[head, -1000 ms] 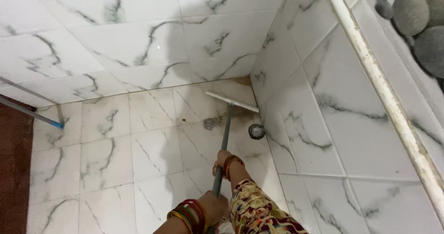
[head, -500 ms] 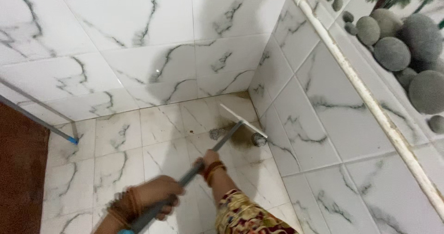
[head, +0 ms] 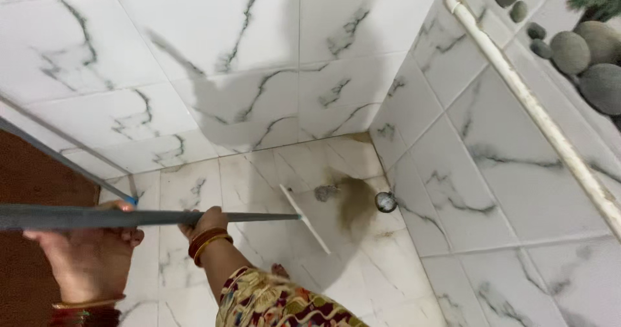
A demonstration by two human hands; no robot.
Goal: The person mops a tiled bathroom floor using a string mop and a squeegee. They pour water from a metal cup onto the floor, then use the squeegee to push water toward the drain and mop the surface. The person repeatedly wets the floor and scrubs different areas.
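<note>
Both hands gripping squeegee, blade mid-floor

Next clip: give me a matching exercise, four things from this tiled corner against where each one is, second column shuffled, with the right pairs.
Things:
1. white pipe
2. round metal drain
3. squeegee blade
4. left hand

Places:
A. gripping the near end of the grey handle
B. on the floor at the foot of the right wall
C. running slantwise along the right wall
D. at the far end of the handle, left of the brown stain

Pairs: 1-C, 2-B, 3-D, 4-A
</note>
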